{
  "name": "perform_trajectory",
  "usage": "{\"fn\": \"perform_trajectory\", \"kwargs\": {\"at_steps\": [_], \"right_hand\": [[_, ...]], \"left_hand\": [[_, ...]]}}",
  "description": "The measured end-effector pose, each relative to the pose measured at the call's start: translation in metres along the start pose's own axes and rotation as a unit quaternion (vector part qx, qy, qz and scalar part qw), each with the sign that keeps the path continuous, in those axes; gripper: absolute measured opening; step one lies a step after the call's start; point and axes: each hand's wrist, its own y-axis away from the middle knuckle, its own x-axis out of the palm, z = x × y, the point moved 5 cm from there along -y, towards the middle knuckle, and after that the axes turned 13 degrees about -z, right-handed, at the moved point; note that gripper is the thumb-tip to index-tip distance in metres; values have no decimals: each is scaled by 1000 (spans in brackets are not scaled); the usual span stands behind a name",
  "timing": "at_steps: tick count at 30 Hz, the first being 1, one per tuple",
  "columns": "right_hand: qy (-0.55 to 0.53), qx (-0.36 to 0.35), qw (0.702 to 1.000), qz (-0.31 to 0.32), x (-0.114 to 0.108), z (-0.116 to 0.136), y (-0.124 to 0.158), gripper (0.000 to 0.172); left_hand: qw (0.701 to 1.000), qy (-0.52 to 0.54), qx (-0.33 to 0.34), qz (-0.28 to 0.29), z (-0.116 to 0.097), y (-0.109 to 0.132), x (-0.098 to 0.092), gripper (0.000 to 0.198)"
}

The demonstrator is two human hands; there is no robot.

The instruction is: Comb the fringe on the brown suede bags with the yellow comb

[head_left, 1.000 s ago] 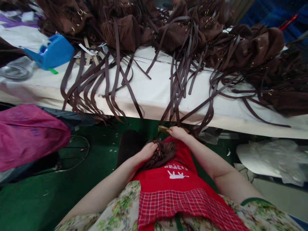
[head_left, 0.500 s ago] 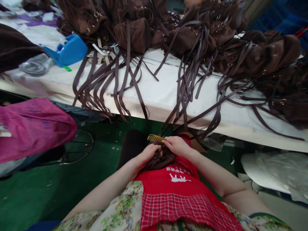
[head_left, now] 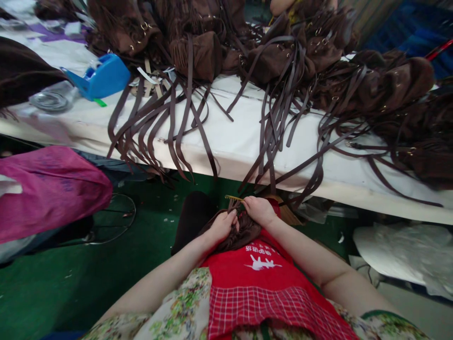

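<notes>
In my lap lies a dark brown fringed bag [head_left: 228, 242], partly covered by my hands and forearms. My left hand [head_left: 226, 223] is closed on strands of its brown fringe [head_left: 232, 204], which stand up beyond the thumb. A yellow comb [head_left: 233, 198] is pinched in my right hand [head_left: 257, 209], seen nearly edge-on with its teeth at the fringe. The two hands are close together, just short of the table's edge. How much fringe the left fingers hold is hidden.
Brown fringed bags [head_left: 198, 56] crowd the white table [head_left: 240, 137], their straps [head_left: 276, 127] hanging over its front edge. A blue tape dispenser [head_left: 102, 78] and a coiled bundle in plastic [head_left: 53, 99] sit at left. A pink cloth [head_left: 53, 189] covers something on the left; clear plastic [head_left: 414, 255] lies right.
The comb has turned from showing its teeth broadly to nearly edge-on and shifted slightly right, with fringe strands now drawn up to it. My left hand has shifted slightly right.
</notes>
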Motion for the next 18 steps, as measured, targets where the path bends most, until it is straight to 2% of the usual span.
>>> {"fn": "perform_trajectory", "kwargs": {"at_steps": [3, 6, 9, 11, 15, 18], "right_hand": [[-6, 57, 997, 43, 11, -12, -5, 45], [12, 112, 991, 79, 21, -43, -5, 42], [9, 123, 987, 105, 29, -73, -4, 40], [-2, 114, 988, 107, 30, -83, -3, 42], [-29, 105, 991, 81, 11, -80, 1, 46], [-113, 66, 991, -5, -23, -62, 8, 50]], "left_hand": [[999, -34, 3, 4, -3, 6, 3, 52], [996, -71, 37, 35, -10, 18, 7, 49], [996, -72, 39, 46, -10, 21, 5, 43], [998, -54, 24, 33, -7, 18, 1, 43], [998, -45, 27, 34, -1, 10, -2, 43], [997, -64, 36, 36, 0, 7, 0, 43]]}}
